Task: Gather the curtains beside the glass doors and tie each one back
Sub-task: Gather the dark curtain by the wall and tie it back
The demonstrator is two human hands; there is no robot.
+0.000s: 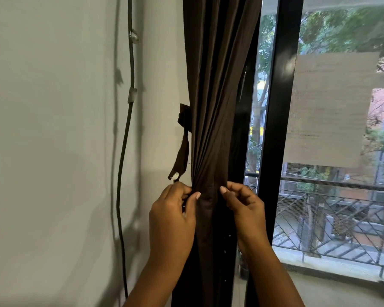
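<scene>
A dark brown curtain (215, 96) hangs in tight folds between the white wall and the black frame of the glass door (277, 111). It is pulled in to a narrow waist at hand height. My left hand (172, 214) pinches the curtain's left edge with curled fingers. My right hand (242, 209) grips its right edge the same way. A brown tie-back strap (182, 156) with a white tip hangs loose from the wall just left of the curtain, above my left hand. The lower curtain falls straight down between my forearms.
A dark cable (129, 138) runs down the white wall at the left, held by clips. Through the glass door, a balcony railing (341, 209) and trees show. A pale paper sheet (328, 107) is stuck on the glass at the right.
</scene>
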